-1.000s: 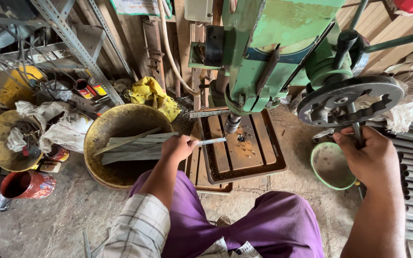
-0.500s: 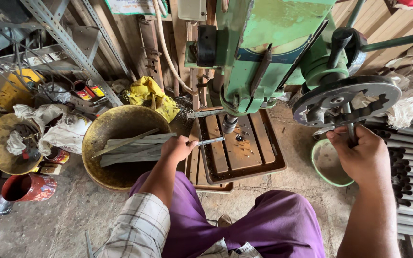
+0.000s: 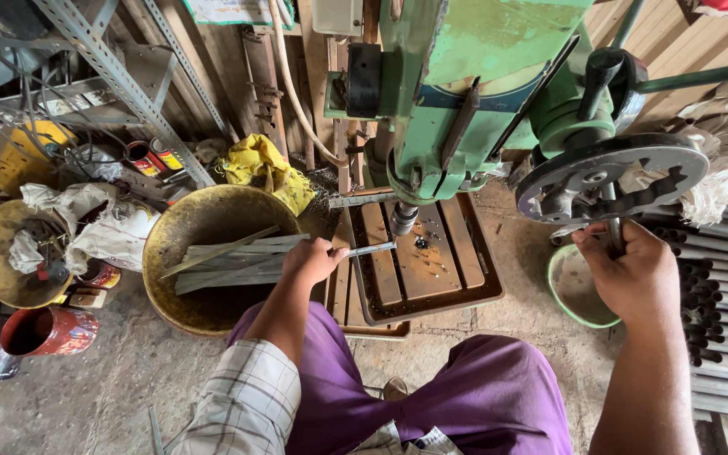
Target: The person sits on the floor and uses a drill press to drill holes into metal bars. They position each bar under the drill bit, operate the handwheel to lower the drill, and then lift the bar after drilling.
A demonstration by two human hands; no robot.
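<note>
A thin metal strip (image 3: 370,249) is pinched in the left hand (image 3: 313,259) w/ its tip under the drill bit (image 3: 404,221), while the feed handle (image 3: 613,221) is gripped by the right hand (image 3: 629,274); the unclamped strip could be snatched & spun if the bit grabs.

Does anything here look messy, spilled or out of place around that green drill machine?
Dark metal shavings lie scattered on the rusty drill table beside the metal strip the left hand holds. Crumpled rags spill over cans at left.

Dusty concrete floor (image 3: 120,379), yellow pan (image 3: 204,227), red can (image 3: 48,330), green bowl (image 3: 575,291)
</note>
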